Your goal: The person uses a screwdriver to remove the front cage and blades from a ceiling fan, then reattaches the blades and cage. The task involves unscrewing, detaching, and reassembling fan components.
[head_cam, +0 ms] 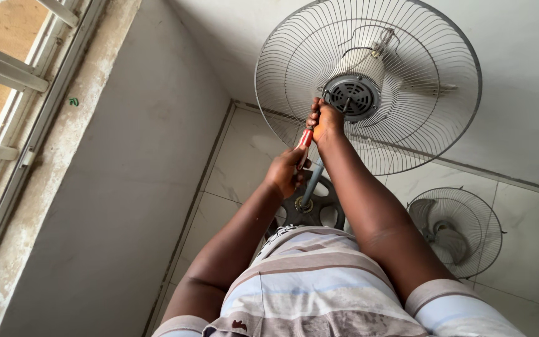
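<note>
Left hand: fingers curled around red-and-orange screwdriver handle, handle rising out of fist.
Right hand: fingers closed near fan neck, just below motor housing; what they grip, cannot tell.
Standing fan guard: wire cage, above and behind both fists.
Fan pole: grey, beneath left fingers, down to round dark base.
Second fan: on tiled floor, well right of fingers.
Window frame: far left.

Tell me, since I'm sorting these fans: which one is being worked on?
The big fan on the stand; both hands reach its hub. The small fan lies untouched on the floor.
</note>
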